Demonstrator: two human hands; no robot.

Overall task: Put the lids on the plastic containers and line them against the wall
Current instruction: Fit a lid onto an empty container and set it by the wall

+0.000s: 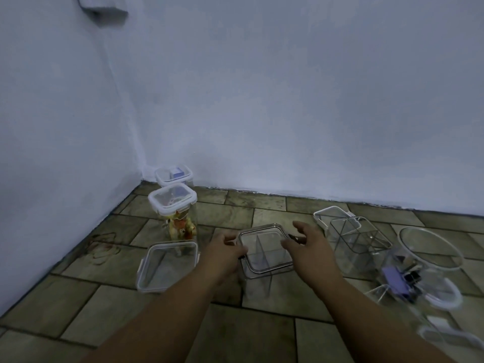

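Lidded box [264,251] flanked by left hand [227,250] and right hand [305,243]; grips half-curled, actual contact unclear. Right-side containers [429,260] blurred.

pale blue walls [288,100], tiled floor [78,305], grey wall fixture [104,9]

Two pale blue-white painted walls [288,100] meet in a corner at the left. From that corner a floor [78,305] of brownish stone-look tiles with dark grout lines spreads outward. High on the wall left of the corner juts a grey fixture [104,11], blurred. The light is dim and cool.
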